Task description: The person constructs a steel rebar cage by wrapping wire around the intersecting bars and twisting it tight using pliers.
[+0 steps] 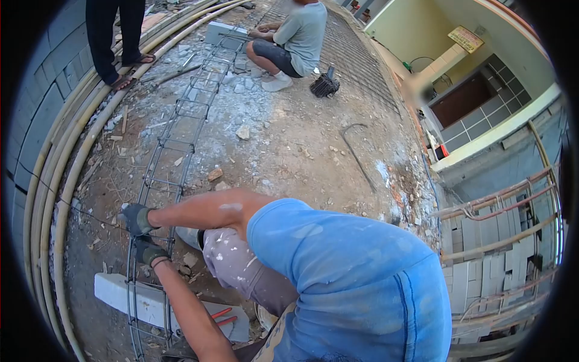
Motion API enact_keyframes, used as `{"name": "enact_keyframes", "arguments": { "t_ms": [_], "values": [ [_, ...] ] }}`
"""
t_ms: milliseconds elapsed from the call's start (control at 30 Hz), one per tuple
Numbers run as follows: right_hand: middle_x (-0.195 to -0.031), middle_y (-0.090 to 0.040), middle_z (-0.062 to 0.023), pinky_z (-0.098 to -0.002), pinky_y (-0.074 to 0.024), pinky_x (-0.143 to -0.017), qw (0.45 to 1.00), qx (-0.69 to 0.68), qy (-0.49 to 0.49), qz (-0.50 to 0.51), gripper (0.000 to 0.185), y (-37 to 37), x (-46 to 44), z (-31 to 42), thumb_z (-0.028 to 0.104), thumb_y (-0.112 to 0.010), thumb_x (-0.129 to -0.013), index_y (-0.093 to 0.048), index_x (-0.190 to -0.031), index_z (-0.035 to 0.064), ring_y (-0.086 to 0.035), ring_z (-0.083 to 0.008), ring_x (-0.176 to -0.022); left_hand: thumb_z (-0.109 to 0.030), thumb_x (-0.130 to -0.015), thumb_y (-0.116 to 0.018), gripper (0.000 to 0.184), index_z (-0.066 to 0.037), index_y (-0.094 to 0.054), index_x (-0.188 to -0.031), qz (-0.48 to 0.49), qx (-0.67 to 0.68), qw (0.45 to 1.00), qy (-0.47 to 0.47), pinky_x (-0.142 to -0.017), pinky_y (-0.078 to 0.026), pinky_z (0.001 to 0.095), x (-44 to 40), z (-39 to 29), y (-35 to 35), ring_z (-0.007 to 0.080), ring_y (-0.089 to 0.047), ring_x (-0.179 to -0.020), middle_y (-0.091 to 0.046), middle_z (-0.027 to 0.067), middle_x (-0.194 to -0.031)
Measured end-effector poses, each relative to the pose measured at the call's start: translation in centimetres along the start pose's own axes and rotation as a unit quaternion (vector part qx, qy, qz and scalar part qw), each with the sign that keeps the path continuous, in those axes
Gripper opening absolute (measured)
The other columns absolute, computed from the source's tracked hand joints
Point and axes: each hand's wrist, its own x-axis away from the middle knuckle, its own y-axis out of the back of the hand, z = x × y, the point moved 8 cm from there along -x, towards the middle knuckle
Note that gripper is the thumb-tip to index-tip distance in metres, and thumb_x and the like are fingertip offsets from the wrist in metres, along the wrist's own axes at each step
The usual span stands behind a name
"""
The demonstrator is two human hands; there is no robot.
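A long rebar cage (192, 114) of thin steel bars with square stirrups runs from the lower left to the far end of the ground. My right hand (137, 218), in a dark work glove, is closed at the cage's left bar; what its fingers hold is hidden. Just below it, my left hand (148, 250), also gloved, is wrapped around a bar of the cage. A white block (111, 289) lies under the cage's near end. Beside my left forearm, a tool with red handles (223, 317) rests on a pale slab (241, 326).
Another person (301, 36) squats at the cage's far end, near a second block (220, 33). Somebody stands in sandals (123, 81) by long yellowish poles (90, 133). A bundle of dark rods (325, 85), a bent bar (356, 157), steel mesh and rubble lie around.
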Motion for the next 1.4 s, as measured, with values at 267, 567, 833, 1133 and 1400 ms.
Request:
{"name": "enact_keyframes", "arguments": {
  "t_ms": [267,567,833,1133,1400],
  "values": [
    [-0.107,-0.061,-0.0227,-0.0422,-0.0475,-0.087,0.999,0.012,-0.018,0.031,0.066,-0.3,-0.2,0.4,0.027,-0.067,-0.067,-0.053,-0.128,0.0062,-0.060,-0.0370,-0.100,-0.018,-0.089,-0.057,0.014,-0.006,-0.062,-0.086,-0.009,0.142,0.983,0.118,-0.067,-0.047,0.0321,0.3,0.4,-0.9,0.0156,-0.053,-0.074,-0.057,0.0042,-0.084],
    [-0.108,-0.061,-0.0221,-0.0420,-0.0468,-0.088,0.997,0.034,-0.023,0.064,0.070,-0.5,0.7,1.0,0.027,-0.069,-0.066,-0.051,-0.130,0.0069,-0.059,-0.0364,-0.101,-0.025,-0.086,-0.063,0.018,-0.007,-0.065,-0.086,-0.074,0.247,0.954,0.151,-0.066,-0.048,0.0343,1.9,-1.2,-0.6,0.0189,-0.058,-0.071,-0.062,0.0041,-0.085],
    [-0.123,-0.056,-0.0179,-0.0385,-0.0455,-0.091,0.999,0.030,0.005,0.011,0.052,7.8,16.3,-8.8,0.036,-0.065,-0.076,-0.059,-0.119,0.0068,-0.060,-0.0310,-0.102,-0.018,-0.092,-0.054,0.035,0.002,-0.054,-0.120,0.097,0.172,0.974,-0.110,-0.097,-0.045,0.0352,1.6,-4.7,-1.9,0.0258,-0.058,-0.108,-0.060,0.0153,-0.117],
    [-0.109,-0.064,-0.0181,-0.0385,-0.0478,-0.087,0.602,0.241,-0.719,-0.249,0.030,41.2,81.8,-39.2,0.021,-0.052,-0.081,-0.067,-0.104,0.0086,-0.060,-0.0270,-0.104,-0.016,-0.093,-0.050,0.037,0.004,-0.051,-0.124,0.089,0.121,0.975,-0.162,-0.102,-0.043,0.0349,1.0,-6.1,-0.7,0.0249,-0.055,-0.114,-0.056,0.0161,-0.122],
    [-0.127,-0.056,-0.0132,-0.0402,-0.0450,-0.095,0.430,0.193,-0.835,-0.283,0.046,47.9,102.8,-31.6,0.020,-0.058,-0.077,-0.057,-0.122,0.0106,-0.055,-0.0287,-0.116,-0.014,-0.094,-0.045,0.035,-0.002,-0.052,-0.126,0.088,-0.197,0.939,-0.266,-0.102,-0.040,0.0309,3.6,-9.1,0.0,0.0220,-0.056,-0.114,-0.056,0.0115,-0.128]
  ]
}}
